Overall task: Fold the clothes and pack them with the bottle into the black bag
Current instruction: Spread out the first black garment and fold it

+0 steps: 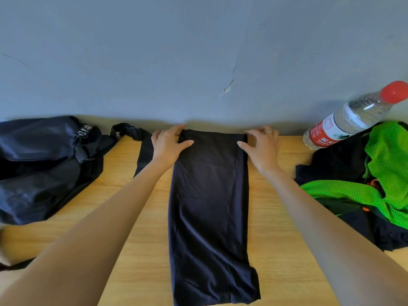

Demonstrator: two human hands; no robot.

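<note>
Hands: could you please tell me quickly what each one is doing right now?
Left hand: pinches the dark garment at its far corner.
Right hand: pinches the other far corner.

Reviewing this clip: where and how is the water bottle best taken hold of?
Grip the bottle round its clear middle, coming from its left with the right hand. It leans tilted, cap up and right, its base against the clothes pile, so the left flank looks free.

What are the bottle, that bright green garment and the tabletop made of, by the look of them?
The bottle: clear, glossy plastic, seemingly thin; it is see-through, with a red cap and a red and white label.
The green garment: probably synthetic mesh; small holes dot the whole weave.
The table: pale wood or a wood-look laminate with a matt finish; faint grain lines show, but which it is cannot be told.
</note>
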